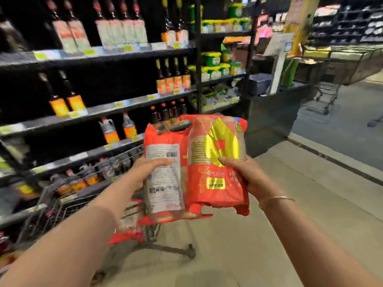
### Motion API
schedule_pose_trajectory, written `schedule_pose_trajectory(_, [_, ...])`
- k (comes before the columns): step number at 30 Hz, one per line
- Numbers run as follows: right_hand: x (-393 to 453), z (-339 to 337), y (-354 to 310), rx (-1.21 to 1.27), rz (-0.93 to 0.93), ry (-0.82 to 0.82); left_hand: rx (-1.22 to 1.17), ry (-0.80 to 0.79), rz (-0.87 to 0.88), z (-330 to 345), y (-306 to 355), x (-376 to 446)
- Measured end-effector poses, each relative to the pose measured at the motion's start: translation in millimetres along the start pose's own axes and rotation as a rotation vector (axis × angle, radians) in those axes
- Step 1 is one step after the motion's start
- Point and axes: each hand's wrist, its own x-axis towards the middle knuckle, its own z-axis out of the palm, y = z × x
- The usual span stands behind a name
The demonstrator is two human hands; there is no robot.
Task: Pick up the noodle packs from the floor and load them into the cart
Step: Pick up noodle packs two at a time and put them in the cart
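Observation:
I hold two red packs up side by side in front of me, above the floor. My left hand [149, 172] grips the left pack [163, 162], which shows a white label with a barcode. My right hand [246, 177] grips the right pack [219, 162], red with a gold emblem and a yellow tag. The wire shopping cart [68, 206] stands low at the left, just beyond my left forearm, with other red packs [128, 230] inside near its front end.
Dark shelves of sauce bottles [172, 75] run along the left behind the cart. A grey counter [273, 108] stands ahead on the right, and a second cart [325, 96] is parked farther back. Pale floor [238, 255] stretches below and to the right.

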Motion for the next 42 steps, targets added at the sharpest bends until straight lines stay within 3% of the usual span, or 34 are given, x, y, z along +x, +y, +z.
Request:
schedule_pose_trajectory(9, [121.1,216.8,48.6,0.028,0.095,-0.246,-0.075,0.228,-0.056,-215.2,-34.8,8.9])
schedule_pose_trajectory(17, [248.3,332.4,115.3,0.012,0.22,-0.368,-0.109,0.391,-0.186,-326.0,-91.5,89.6])
schedule_pose_trajectory(21, [302.4,374.1,158.7,0.025,0.324,-0.406,-0.066,0.377,-0.323,-372.0,-119.0,133.9])
schedule_pose_trajectory(30, [373.7,435.4,269.4,-0.045,0.507,-0.349,-0.104,0.392,-0.566,-440.4,-222.7,216.3])
schedule_pose_trajectory(37, [399.0,473.7,358.2,-0.116,0.543,-0.284,-0.027,0.35,-0.747,-483.1,-306.7,271.0])
schedule_pose_trajectory(42, [402.0,491.1,408.8,-0.197,0.639,-0.133,-0.089,0.256,-0.809,-505.5,-370.7,302.1])
